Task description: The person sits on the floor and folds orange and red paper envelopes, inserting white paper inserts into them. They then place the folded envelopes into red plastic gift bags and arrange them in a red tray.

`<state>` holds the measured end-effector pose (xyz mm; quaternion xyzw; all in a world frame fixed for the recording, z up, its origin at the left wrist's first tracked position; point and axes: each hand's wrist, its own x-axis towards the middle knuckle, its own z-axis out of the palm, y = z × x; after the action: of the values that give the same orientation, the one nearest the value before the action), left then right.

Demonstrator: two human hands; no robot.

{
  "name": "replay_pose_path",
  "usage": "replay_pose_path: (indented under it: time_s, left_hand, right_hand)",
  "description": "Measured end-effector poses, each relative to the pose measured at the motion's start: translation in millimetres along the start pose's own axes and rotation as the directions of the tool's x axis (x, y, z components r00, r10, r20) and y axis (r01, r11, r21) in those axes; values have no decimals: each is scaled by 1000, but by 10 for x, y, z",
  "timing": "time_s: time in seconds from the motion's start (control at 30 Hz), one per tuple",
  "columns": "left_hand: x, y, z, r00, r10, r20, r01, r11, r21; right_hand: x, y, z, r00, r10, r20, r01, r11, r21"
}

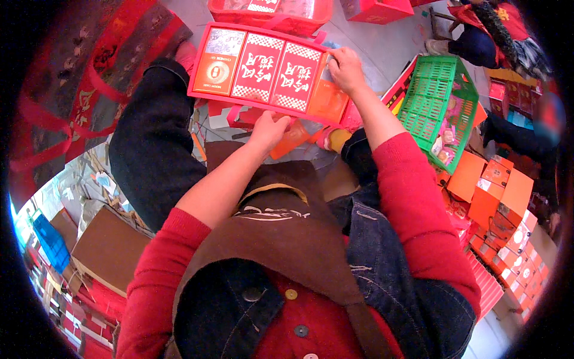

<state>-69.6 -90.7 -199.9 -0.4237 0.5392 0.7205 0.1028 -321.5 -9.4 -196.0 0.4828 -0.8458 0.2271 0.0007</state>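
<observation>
A shallow red gift box is held tilted in front of me, over my lap. Inside it lie two red packets with white lettering and checked ends. An orange and silver packet fills the left end, and an orange piece shows at the right end. My left hand is closed on the near edge, its fingertips partly hidden. At the far right corner, my right hand grips the box, thumb and fingers bent over the rim.
Beyond the box stands a red basin. A green plastic crate with small wrapped items sits to the right, near stacked orange boxes. Brown cardboard lies on the left. Another person is at the far right.
</observation>
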Motion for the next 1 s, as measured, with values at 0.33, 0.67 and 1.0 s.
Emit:
replay_pose_path:
  time_s: [0.33, 0.67, 1.0]
  left_hand:
    - [-28, -82, -69, 985, 79, -152, -54, 985, 163]
    - [872, 365, -2213, 735, 502, -456, -122, 760, 639]
    - [753, -159, -1939, 959, 283, 5, -282, 956, -77]
  right_hand:
    - [-513, -197, 194, 981, 157, 114, -121, 954, -275]
    - [-1483, -239, 324, 542, 816, 199, -787, 410, 461]
    - [-1655, -109, -7, 588, 741, 323, -570, 97, 816]
